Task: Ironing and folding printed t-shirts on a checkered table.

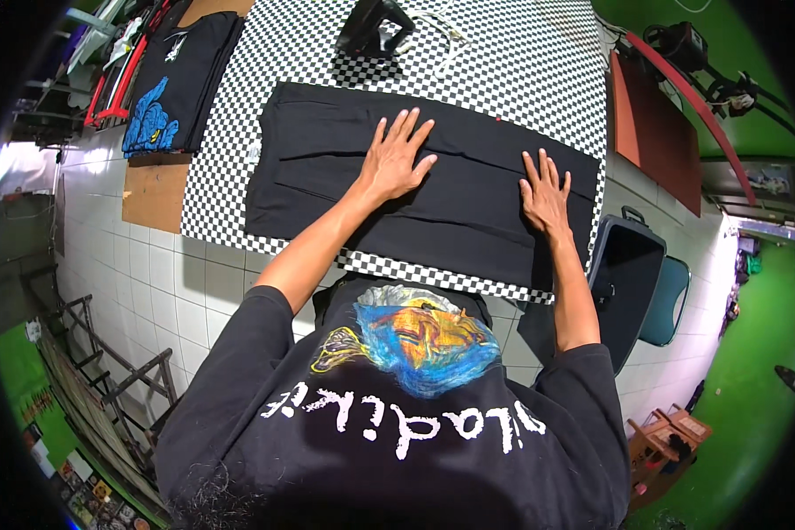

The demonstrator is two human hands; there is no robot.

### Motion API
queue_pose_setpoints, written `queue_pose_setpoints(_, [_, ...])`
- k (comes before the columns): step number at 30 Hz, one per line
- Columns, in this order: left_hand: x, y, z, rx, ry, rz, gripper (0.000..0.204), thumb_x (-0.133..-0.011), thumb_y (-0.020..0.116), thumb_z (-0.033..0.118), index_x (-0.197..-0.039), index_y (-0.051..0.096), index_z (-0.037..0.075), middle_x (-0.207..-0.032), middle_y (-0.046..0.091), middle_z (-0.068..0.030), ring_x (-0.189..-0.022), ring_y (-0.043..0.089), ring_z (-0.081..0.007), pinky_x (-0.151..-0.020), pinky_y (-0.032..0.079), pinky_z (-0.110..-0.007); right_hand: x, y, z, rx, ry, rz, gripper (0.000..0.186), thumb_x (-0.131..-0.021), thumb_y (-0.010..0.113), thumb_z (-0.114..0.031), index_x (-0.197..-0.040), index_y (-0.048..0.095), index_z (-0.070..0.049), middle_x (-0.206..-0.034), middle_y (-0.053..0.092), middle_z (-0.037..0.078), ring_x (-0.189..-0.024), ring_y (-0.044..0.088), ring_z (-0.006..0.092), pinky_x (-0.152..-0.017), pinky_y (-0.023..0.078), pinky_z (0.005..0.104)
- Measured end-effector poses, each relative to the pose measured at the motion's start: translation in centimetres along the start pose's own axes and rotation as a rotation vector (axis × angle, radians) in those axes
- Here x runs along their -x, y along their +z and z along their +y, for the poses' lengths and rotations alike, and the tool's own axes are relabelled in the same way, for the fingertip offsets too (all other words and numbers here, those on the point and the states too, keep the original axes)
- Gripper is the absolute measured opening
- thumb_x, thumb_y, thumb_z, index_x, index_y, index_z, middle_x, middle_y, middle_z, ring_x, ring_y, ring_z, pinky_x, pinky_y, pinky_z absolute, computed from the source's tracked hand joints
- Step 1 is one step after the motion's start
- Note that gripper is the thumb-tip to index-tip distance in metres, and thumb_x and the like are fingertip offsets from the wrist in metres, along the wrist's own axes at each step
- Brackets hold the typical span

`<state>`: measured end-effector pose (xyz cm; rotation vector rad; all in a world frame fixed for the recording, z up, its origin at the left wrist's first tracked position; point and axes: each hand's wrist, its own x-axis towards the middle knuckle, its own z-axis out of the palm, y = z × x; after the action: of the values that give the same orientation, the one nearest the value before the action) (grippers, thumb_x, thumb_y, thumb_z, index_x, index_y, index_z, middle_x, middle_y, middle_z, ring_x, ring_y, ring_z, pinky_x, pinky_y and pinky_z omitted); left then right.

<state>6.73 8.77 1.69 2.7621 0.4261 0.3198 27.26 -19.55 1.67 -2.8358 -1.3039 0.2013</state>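
Observation:
A black garment, folded lengthwise into a long panel (468, 190), lies across the checkered tabletop in front of me. Creases and fold edges run along it, and a small white tag shows by its left edge. My left hand (396, 159) rests palm down on the middle of the cloth, its fingers spread toward the far edge. Near the right end, my right hand (546, 194) lies flat on the same cloth with its fingers apart. Neither hand grips anything. Whether the garment is a shirt or something else cannot be told from the folds.
A black clothes iron (371, 31) with a pale cord stands at the table's far side. Folded black T-shirts (181, 84) with a blue print are stacked at the left on brown board. A black bin (627, 265) stands right of the checkered tablecloth (230, 141).

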Motion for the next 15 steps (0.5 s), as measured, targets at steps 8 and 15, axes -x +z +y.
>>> queue_pose_setpoints(8, [-0.5,1.7,2.6,-0.171,-0.109,-0.131,0.068,-0.102,0.052,0.048,-0.159,0.036,0.016,-0.167,0.027,-0.0162,-0.155,0.024,-0.0345,-0.126,0.014,-0.056,1.4,0.2,8.2,-0.025,-0.112,0.039,0.056,-0.107,0.039,-0.036,-0.162,0.032,-0.026,-0.170,0.022,0.013,-0.155,0.023,0.0305,-0.125,0.006,0.0594])
queue_pose_setpoints(15, [-1.6,6.6,7.2,-0.126,-0.143,-0.043,0.071,-0.103,0.049,0.052,-0.161,0.032,0.016,-0.168,0.025,-0.0145,-0.156,0.022,-0.0333,-0.126,0.013,-0.056,2.0,0.3,14.4,0.007,-0.085,0.048,0.055,-0.107,0.040,-0.034,-0.161,0.034,-0.025,-0.170,0.022,0.013,-0.154,0.026,0.0321,-0.124,0.011,0.0597])
